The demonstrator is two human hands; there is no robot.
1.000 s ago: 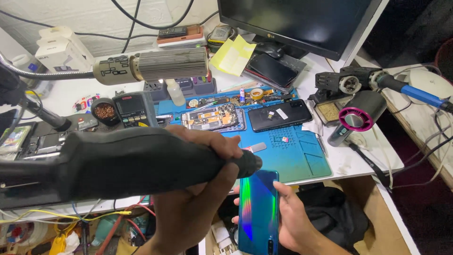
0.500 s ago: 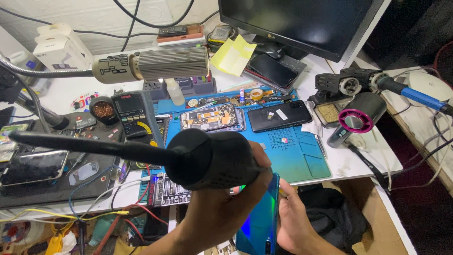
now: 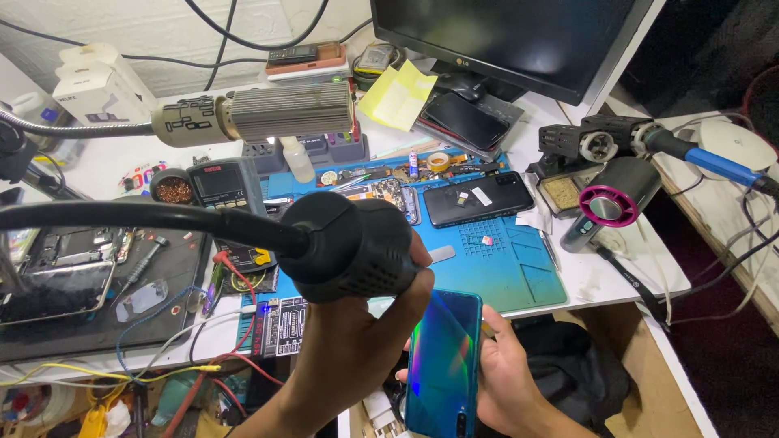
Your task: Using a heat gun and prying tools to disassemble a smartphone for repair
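Note:
My left hand [image 3: 357, 349] grips the thick black handle of a hot-air tool [image 3: 349, 247]. Its black hose runs off to the left, and its nozzle end is hidden behind the handle, pointing at the phone's top edge. My right hand [image 3: 507, 377] holds a phone with a shiny blue-green back [image 3: 442, 365] from underneath, below the table's front edge, back side up. The tool's head sits just above the phone's upper left corner.
A blue work mat [image 3: 519, 268] carries a black phone [image 3: 479, 199] and an opened phone board [image 3: 381, 195]. A ribbed lamp on a gooseneck [image 3: 276, 113] hangs over the bench. A monitor [image 3: 519, 40], soldering stand [image 3: 592, 146], magenta-ringed blower [image 3: 608, 203] and meter [image 3: 223, 182] stand around.
The hot-air tool has swung from lying sideways across the view to pointing away from me at the phone's top. The phone has stayed in my right hand, lifted slightly.

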